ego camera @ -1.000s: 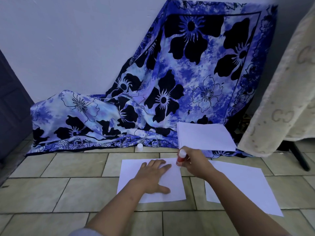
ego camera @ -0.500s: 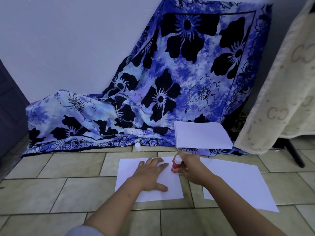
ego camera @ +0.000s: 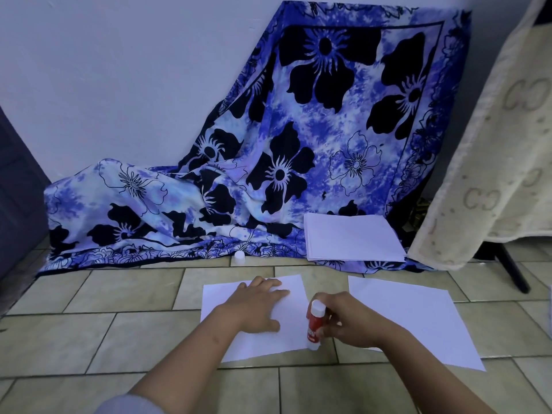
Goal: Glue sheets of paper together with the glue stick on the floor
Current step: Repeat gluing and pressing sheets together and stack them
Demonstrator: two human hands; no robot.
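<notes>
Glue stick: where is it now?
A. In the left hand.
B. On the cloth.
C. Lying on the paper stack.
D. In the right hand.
D: the right hand grips the glue stick, upright at the right edge of the left sheet.

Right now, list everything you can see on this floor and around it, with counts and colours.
glue stick: one, red and white, upright at the left sheet's right edge
cap: one, white, on the floor by the cloth's edge
left sheet: one, white, on the floor
right sheet: one, white, on the floor
paper stack: one, white, on the cloth's lower edge
cloth: one, blue with black flowers, draped against the wall
blanket: one, cream, hanging at right
floor: beige tiles
left hand: flat on the left sheet
right hand: grips the glue stick
</notes>
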